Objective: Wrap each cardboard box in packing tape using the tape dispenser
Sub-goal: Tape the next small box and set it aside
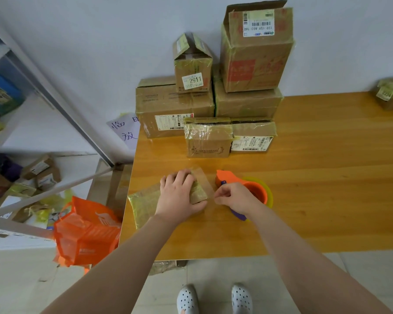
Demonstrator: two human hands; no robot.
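Observation:
A small flat cardboard box (144, 203), covered in yellowish tape, lies near the table's front left corner. My left hand (179, 196) lies on top of it with fingers curved over its far right end. A clear strip of tape (205, 180) stretches from the box's right end toward the orange tape dispenser (247, 189), which stands just right of the box. My right hand (234, 198) grips the dispenser from the near side, its fingertips close to the tape strip.
Several taped cardboard boxes (208, 140) are stacked at the back of the wooden table (327, 200) against the wall. Another box (391, 94) sits far right. An orange bag (86, 230) and metal shelving (55, 105) with parcels stand on the left.

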